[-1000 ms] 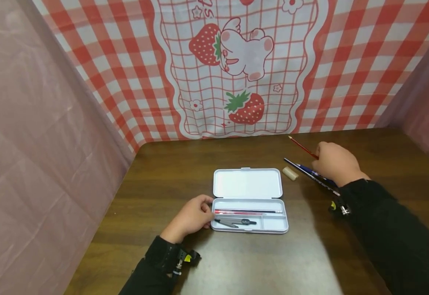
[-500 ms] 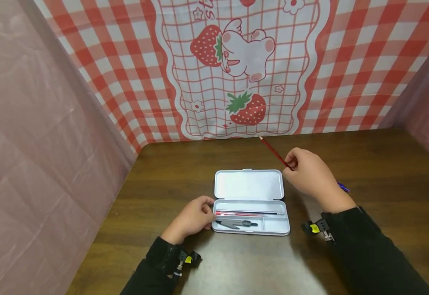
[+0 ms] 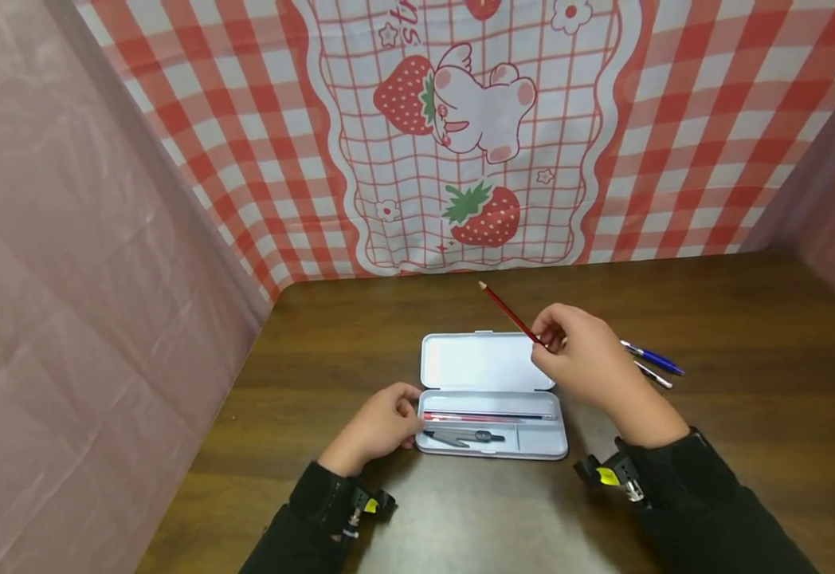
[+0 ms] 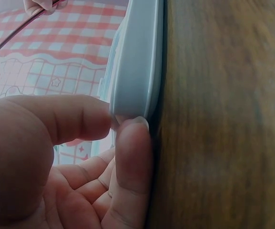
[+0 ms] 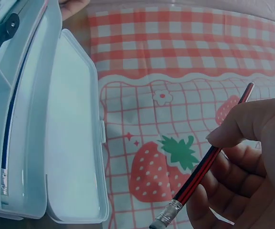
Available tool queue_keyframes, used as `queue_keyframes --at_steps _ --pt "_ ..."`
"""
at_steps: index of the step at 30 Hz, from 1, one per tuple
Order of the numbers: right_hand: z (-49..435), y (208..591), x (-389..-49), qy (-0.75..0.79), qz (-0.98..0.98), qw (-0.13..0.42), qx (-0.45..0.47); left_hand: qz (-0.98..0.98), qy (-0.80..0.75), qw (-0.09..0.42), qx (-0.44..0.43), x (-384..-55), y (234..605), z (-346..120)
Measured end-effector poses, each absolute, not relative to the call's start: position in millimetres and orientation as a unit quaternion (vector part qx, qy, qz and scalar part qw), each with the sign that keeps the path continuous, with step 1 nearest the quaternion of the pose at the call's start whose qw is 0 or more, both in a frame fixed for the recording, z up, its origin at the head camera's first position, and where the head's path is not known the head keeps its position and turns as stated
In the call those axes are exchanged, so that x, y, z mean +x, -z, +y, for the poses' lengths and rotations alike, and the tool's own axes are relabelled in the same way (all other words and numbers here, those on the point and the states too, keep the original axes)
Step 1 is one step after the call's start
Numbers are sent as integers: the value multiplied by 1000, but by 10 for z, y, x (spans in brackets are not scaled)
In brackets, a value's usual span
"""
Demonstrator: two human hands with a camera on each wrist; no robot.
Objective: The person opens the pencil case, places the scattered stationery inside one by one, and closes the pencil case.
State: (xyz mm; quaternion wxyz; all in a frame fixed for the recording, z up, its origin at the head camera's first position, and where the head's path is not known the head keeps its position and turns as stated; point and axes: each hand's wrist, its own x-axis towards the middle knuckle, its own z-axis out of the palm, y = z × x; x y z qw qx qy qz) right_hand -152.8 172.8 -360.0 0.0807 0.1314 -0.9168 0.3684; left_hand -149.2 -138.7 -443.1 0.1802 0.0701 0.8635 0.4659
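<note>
Pencil [image 3: 508,312], striped red and black, is held in the air in my right hand [image 3: 586,359], near the far right corner of a white pencil case [image 3: 541,438]. My thumb and fingers pinch it toward its blunt end; the sharpened tip points away from me and to the left. Seen from my right wrist, a silver metal band [image 5: 169,211] and an eraser at its tip stick out past my fingers, and the pencil is apart from the case.

My left hand [image 3: 383,424] grips the left end of the case, thumb and fingertips against its rounded edge, close to the brown wooden table [image 3: 331,335]. The case lies flat with its lid [image 3: 471,363] folded back, away from me. In its long compartment beside the hinge are a dark pencil with an eraser [image 3: 525,415] and a red pen-like stick [image 3: 446,418]. In the nearer left compartment lies a grey drawing compass [image 3: 487,436].

To the right, just beyond my right hand, a blue pen [image 3: 657,360] and a slim dark-and-white pen or pencil [image 3: 656,375], partly hidden, lie on the table. Behind it all hangs a red-and-white checked cloth [image 3: 267,135] printed with strawberries; a pink drape [image 3: 80,295] hangs on the left.
</note>
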Motion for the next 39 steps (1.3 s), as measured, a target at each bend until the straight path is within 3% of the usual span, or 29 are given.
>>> queue_keyframes --at_steps 20,39 --pt "1575 3858 -1439 -298 -932 65 195 865 -459 190 68 -1453 4445 -1431" --pt "1404 3993 -1435 -193 -940 -9 281 863 -467 177 74 -1475 4451 -1425"
